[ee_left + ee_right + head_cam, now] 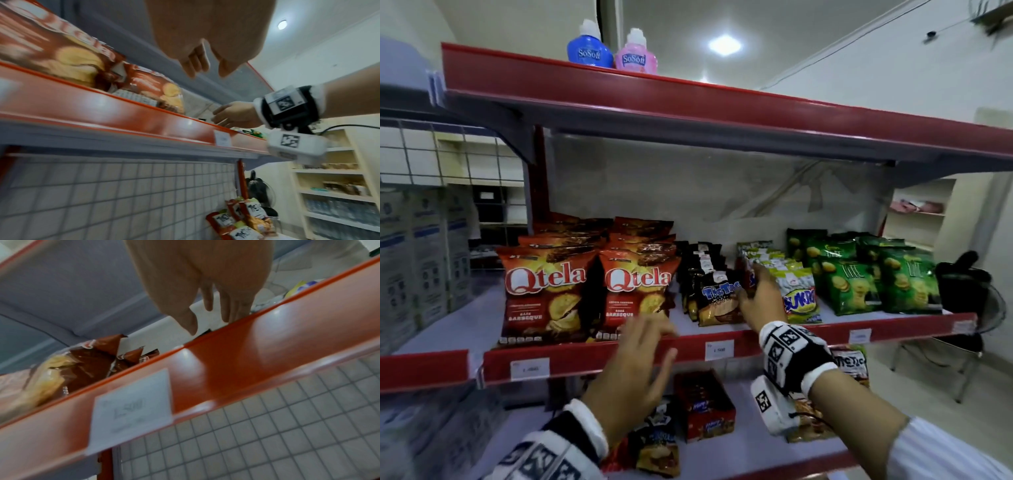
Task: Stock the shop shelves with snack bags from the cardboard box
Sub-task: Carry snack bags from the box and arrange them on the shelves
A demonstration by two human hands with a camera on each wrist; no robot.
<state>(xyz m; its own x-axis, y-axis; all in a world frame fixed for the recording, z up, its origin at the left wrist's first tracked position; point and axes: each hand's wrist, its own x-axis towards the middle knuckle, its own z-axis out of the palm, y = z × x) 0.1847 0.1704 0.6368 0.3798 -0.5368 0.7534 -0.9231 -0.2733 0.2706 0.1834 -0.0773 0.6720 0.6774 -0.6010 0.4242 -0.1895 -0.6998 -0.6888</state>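
Dim, cool light from ceiling lamp [724, 44]; glare on red shelf edge [267, 331] (wrist views motion-blurred); edges warped.

Left hand [205, 53] loose above shelf edge [123, 113]; Qtela bags [68, 53] behind.

Two SoSoft bottles [612, 49], two front-row Qtela bags [589, 294], three price tags [719, 350].

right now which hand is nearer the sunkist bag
Right. The right hand reaches onto the shelf and touches the Sunkist bag at its left edge. The left hand hovers lower left, before the shelf rail.
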